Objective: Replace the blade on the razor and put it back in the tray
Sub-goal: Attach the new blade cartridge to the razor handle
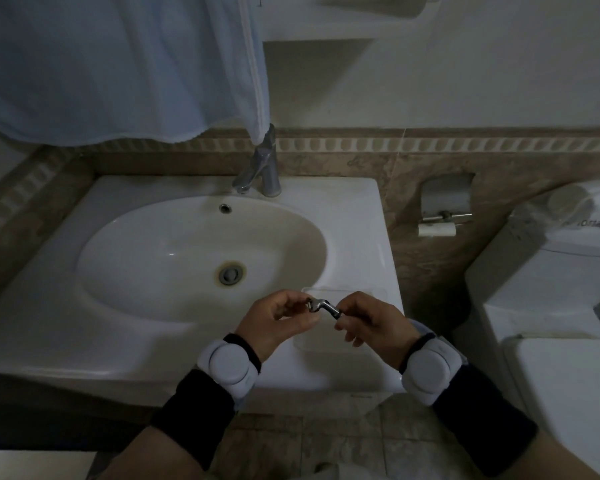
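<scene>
A small metal razor (pixel 323 305) is held between both hands above the right front of the washbasin. My right hand (pixel 371 323) grips its handle end. My left hand (pixel 278 320) pinches the head end with fingertips; I cannot tell whether a blade sits there. A clear plastic tray (pixel 368 293) lies on the basin's right ledge, under and behind my hands, mostly hidden by them.
The white washbasin (pixel 118 327) has a bowl with a drain (pixel 230 274) and a chrome tap (pixel 262 168) at the back. A pale blue towel (pixel 118 64) hangs above left. A toilet-paper holder (pixel 444 216) and a white toilet (pixel 551 306) stand to the right.
</scene>
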`<state>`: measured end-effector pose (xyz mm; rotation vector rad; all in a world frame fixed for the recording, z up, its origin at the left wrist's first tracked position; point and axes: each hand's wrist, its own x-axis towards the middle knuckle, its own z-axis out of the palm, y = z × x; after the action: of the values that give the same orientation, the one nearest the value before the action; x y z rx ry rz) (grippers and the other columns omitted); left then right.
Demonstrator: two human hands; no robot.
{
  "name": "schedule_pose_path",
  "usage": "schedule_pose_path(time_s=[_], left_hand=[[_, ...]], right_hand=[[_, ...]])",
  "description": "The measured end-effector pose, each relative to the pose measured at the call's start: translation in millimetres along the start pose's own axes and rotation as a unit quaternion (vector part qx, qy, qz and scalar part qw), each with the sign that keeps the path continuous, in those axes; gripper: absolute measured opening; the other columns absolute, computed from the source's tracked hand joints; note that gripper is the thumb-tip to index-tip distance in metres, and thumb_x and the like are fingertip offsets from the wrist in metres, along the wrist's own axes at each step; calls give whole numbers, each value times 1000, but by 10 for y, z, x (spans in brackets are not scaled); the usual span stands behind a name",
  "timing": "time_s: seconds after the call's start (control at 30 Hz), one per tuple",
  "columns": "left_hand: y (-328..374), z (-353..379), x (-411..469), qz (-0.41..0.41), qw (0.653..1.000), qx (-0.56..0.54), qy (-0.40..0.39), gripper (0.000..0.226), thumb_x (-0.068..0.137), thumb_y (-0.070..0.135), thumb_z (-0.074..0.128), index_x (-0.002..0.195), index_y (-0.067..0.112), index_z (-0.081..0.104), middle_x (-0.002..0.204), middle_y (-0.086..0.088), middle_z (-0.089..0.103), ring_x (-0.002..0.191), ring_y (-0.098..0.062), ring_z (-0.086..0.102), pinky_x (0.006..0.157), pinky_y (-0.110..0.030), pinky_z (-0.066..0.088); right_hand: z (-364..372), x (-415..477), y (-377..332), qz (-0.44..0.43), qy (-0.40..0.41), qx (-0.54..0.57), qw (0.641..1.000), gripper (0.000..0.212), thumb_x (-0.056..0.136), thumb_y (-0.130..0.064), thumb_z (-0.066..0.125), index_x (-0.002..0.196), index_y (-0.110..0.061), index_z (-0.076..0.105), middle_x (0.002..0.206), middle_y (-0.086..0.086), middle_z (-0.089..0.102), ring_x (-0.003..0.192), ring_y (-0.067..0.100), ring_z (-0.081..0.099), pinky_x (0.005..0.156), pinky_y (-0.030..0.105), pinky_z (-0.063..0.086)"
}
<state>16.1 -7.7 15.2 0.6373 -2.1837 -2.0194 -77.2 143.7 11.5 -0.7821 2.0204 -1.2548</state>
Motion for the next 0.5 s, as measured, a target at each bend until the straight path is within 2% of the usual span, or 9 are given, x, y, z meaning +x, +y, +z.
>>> schedule_pose_path(time_s=[0.13,0.27,0.33,0.4,0.5], left_hand=[[13,-4,-8,-14,1000,-21,-9,19,77,-1,64,86,16,62,81,0,60,72,-6,58,61,-3,47],[28,-11,-22,-19,999,-43,-21,20,78,-5,62,92,10,62,80,0,61,60,10,60,56,-3,48],[32,-7,-32,-18,999,-35,-16,20,77,-5,62,92,9,62,78,1,61,60,7,60,49,-3,45],[36,-8,-43,-18,999,-32,-13,20,77,-5,63,90,10,62,78,0,60,65,1,59,50,-3,45],[44,-3,-57,-20,1000,-20,-9,19,77,-4,63,91,9,62,76,0,60,56,7,58,42,-3,40]], right_hand=[[6,-3,19,0,-3,14,1000,27,87,-7,56,74,-30,51,72,-7,60,59,3,57,53,9,49],[2,-29,7,7,-5,10,1000,22,87,-9,55,76,-27,52,73,-8,58,62,4,57,52,6,48],[7,-33,13,8,-1,11,1000,24,87,-8,56,74,-28,52,74,-7,59,62,4,57,53,7,49],[15,-39,15,8,3,9,1000,24,87,-8,56,74,-28,52,74,-5,59,61,4,57,53,8,49],[11,-47,16,10,2,-10,1000,19,88,-9,56,78,-25,52,73,-7,57,61,3,56,52,6,48]])
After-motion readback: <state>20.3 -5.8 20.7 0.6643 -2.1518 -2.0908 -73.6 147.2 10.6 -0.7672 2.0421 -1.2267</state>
